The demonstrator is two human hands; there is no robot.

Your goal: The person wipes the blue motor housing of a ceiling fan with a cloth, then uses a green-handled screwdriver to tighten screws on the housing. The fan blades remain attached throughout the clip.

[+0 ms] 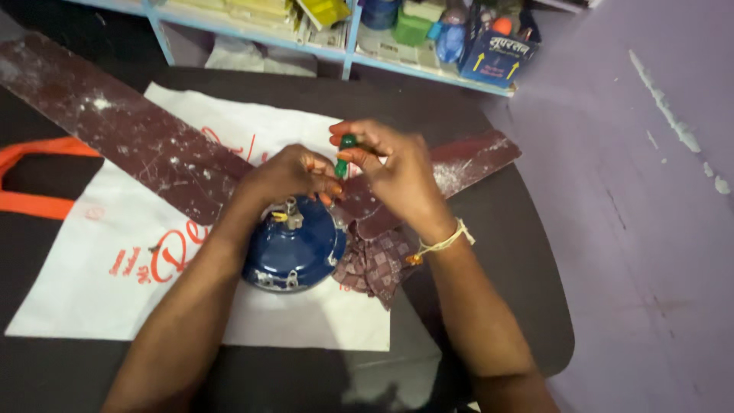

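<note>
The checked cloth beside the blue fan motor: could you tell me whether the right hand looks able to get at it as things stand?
Probably yes. The checked cloth lies uncovered on the table just below the right hand, with nothing between them. That hand is busy pinching a green-handled screwdriver, so it would likely need freeing first.

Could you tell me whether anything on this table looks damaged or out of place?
Yes: the brown fan blades are scratched and speckled white, worn-looking. The wall has chipped paint. A checked cloth lies crumpled by the blue motor.
</note>
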